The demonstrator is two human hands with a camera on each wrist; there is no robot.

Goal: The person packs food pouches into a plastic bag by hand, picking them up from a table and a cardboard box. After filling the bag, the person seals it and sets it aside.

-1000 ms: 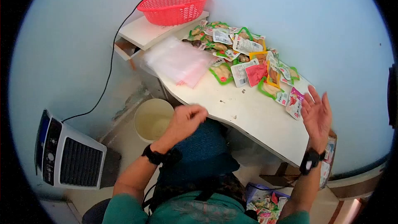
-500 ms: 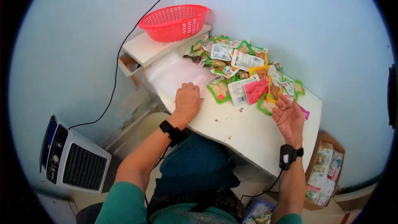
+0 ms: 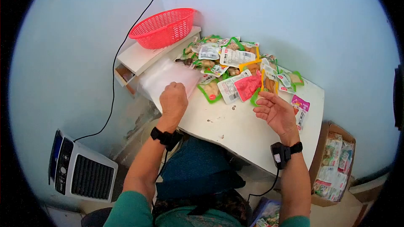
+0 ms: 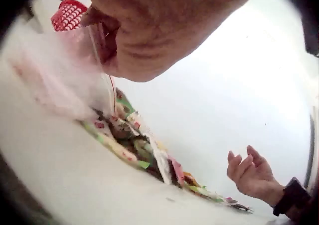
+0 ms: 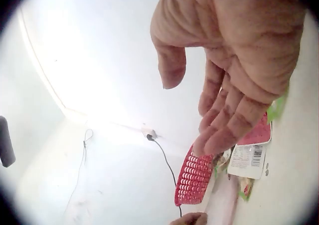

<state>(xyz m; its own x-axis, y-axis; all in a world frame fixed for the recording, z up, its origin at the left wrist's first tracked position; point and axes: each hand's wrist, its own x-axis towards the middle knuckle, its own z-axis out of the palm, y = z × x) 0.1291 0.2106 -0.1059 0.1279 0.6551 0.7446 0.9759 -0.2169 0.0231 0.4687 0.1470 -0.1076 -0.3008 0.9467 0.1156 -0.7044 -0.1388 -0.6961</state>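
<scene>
With curled fingers, my left hand (image 3: 173, 101) pinches the edge of a clear zip bag (image 4: 99, 60) that has a red line along its opening. The bag belongs to a flat stack of clear plastic bags (image 3: 162, 75) on the left part of the white table (image 3: 248, 138). My right hand (image 3: 277, 114) hovers palm up over the table's right part, fingers loosely bent, holding nothing. Just beyond it lies a pile of vacuum-sealed food packets (image 3: 235, 57), some edged green or yellow, one pink packet (image 3: 247, 86) among them. A purple-and-white packet (image 3: 301, 105) lies to its right.
A red plastic basket (image 3: 162, 29) stands on a raised white shelf (image 3: 145, 56) at the back left. An open cardboard box (image 3: 317, 185) of packets is right of the table. An air cooler (image 3: 90, 176) stands on the left, and a black cable (image 3: 113, 80) hangs along the wall.
My left hand has moved from near my lap up to the bags and now pinches one. My right hand has shifted left, away from the purple packet. The head view has tilted.
</scene>
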